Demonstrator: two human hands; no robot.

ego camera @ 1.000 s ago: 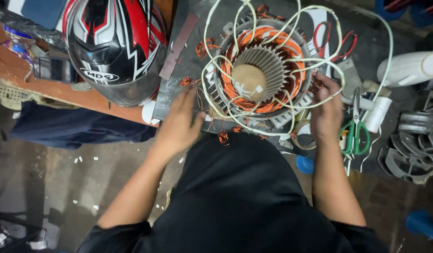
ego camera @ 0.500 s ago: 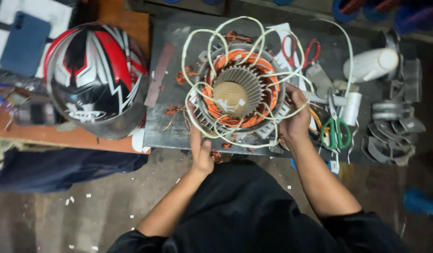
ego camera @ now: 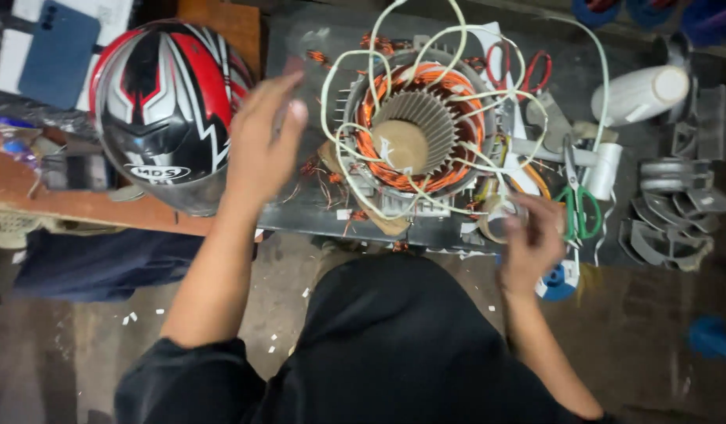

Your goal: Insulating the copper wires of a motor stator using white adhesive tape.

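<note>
While one motor stator (ego camera: 414, 133) sits mid-bench (ego camera: 300, 47) wound in copper and looped with white sleeving, the left hand (ego camera: 257, 145) hovers open and empty beside one helmet (ego camera: 163, 110); the right hand (ego camera: 532, 243) pinches one tape roll (ego camera: 496, 216) near two scissors.

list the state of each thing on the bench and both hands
stator: upright, copper windings exposed, white leads looped loosely over it
left hand: open, raised, holding nothing
right hand: at the tape roll, grip unclear
helmet: resting on the bench, visor side down
green scissors: lying flat, closed
red scissors: lying flat
phone: face down
</note>
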